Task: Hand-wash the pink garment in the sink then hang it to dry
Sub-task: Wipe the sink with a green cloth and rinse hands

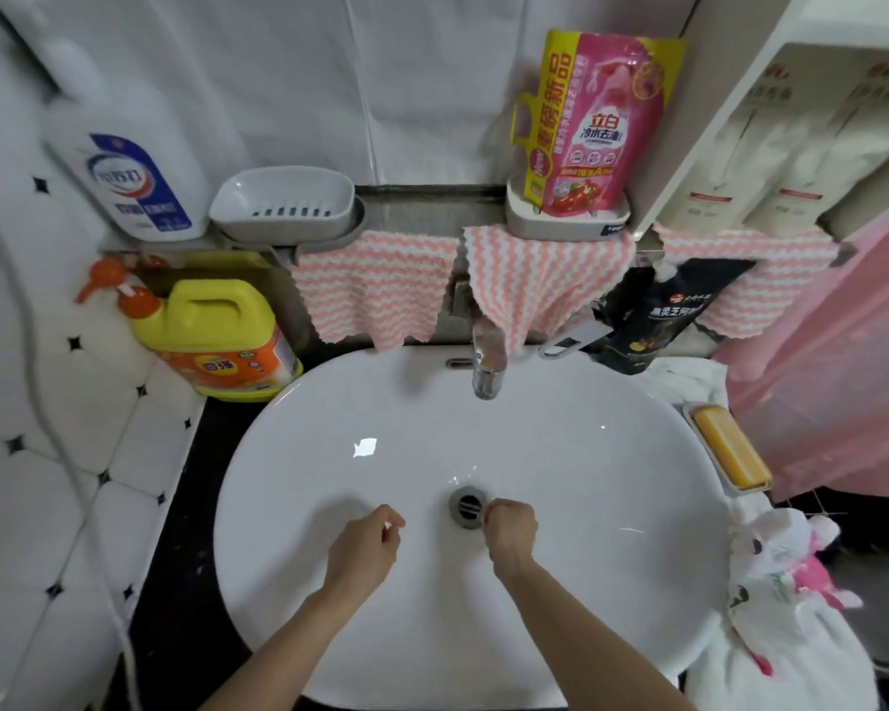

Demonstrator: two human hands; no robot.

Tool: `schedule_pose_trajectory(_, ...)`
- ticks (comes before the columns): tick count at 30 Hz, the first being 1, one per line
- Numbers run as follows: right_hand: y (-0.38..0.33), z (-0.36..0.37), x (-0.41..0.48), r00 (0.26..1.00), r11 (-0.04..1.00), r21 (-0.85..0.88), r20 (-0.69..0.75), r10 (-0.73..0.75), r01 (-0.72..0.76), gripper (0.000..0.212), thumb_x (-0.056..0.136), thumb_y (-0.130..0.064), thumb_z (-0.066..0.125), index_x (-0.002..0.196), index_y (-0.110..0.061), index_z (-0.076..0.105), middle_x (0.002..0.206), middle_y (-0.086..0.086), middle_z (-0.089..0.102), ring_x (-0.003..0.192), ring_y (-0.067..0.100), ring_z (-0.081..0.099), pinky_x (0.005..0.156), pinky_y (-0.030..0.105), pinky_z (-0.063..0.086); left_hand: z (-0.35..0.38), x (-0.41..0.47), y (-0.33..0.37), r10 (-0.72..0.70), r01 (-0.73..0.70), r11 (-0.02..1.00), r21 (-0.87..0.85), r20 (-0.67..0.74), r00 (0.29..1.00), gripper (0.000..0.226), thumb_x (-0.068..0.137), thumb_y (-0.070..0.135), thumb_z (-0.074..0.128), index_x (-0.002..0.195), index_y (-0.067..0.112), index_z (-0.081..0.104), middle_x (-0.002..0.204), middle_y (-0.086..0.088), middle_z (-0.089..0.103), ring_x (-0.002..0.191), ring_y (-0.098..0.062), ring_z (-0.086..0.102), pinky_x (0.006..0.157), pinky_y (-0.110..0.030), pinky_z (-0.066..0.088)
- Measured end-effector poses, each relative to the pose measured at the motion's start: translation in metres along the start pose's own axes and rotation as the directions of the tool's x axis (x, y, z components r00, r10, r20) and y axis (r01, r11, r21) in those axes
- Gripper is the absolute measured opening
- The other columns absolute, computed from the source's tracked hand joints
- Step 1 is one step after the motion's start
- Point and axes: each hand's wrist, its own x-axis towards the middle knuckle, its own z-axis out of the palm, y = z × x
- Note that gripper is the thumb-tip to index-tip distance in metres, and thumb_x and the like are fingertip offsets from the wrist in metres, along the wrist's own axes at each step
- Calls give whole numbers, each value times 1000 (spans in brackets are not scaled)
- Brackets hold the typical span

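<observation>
The white oval sink (612, 454) holds no cloth, and its metal drain (465, 505) lies uncovered. My left hand (365, 541) hovers over the basin left of the drain, fingers loosely curled around nothing. My right hand (509, 531) is curled into a fist at the drain's right edge, knuckles touching or almost touching its rim. I see nothing in its grip. A white fabric bundle with bright pink parts (791, 582) lies on the counter right of the sink. The chrome faucet (486, 366) shows no running water.
Pink-and-white striped cloths (375, 289) hang behind the faucet. A yellow detergent jug (216, 336) stands at the left, and a pink detergent pouch (601, 130) sits on the shelf. A yellow soap bar (730, 449) lies in a dish, with a pink plastic sheet (842, 377) at the right.
</observation>
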Motion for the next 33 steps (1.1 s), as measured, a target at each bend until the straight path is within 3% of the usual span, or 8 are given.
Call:
schedule_pose_trajectory(8,0,9,-6,999,998,-56,36,-19,21,37,90,3,46,59,-16,45,59,-3,43,32,0,45,32,10,32,-2,-9,1,-9,9,1000,-8,1,1000,20,95,16,42,97,26,59,67,9,57,64,-9,55,58,-21,39)
schedule_pose_trajectory(13,-12,-2,-13,1000,1000,-7,26,8,-8,37,87,7,43,55,-11,39,55,1,38,43,10,32,31,14,23,-4,-11,7,35,-37,997,64,37,999,19,96,16,41,93,31,53,63,11,55,63,-5,52,61,-21,40)
schedule_pose_trajectory(18,-73,-43,-45,922,811,558,194,-335,177,17,90,4,53,96,-9,43,80,16,67,57,23,57,53,28,48,-7,-15,13,78,-82,994,68,71,994,19,96,16,41,92,32,50,63,10,54,51,-1,50,55,-13,36)
schedule_pose_trajectory(22,-129,-53,-67,695,608,458,-31,-718,648,27,83,-2,64,91,-18,44,97,-1,56,73,6,56,64,24,44,-6,-16,9,98,-100,994,41,58,994,17,96,17,42,91,31,52,60,7,55,48,1,51,56,-15,40)
schedule_pose_trajectory(25,-148,-45,-57,295,308,-74,-143,-945,949,16,76,-10,73,88,-15,63,118,-1,51,107,15,46,88,24,36,-5,-18,9,117,-119,992,45,55,992,15,95,18,43,91,29,52,60,9,54,51,-4,50,63,-20,44)
schedule_pose_trajectory(27,-152,-41,-45,46,65,-489,-50,-998,870,22,69,-21,79,89,-16,70,111,6,56,100,24,45,82,32,35,-9,-17,17,146,-147,986,74,21,989,18,95,17,43,89,32,51,65,16,52,60,-6,51,69,-23,47)
schedule_pose_trajectory(29,-142,-37,-42,44,7,-564,52,-998,826,33,65,-17,84,96,-14,72,97,6,60,88,27,49,74,37,42,-24,-13,37,339,-314,938,146,-213,916,23,92,15,41,92,36,50,78,21,50,77,-7,51,73,-21,43)
schedule_pose_trajectory(33,-118,-33,-55,107,42,-538,91,-990,842,35,95,-27,49,122,-9,63,119,12,62,111,32,56,87,39,53,-92,17,130,699,-636,689,347,-549,459,40,80,8,37,109,17,64,105,2,59,99,-16,47,83,-25,36)
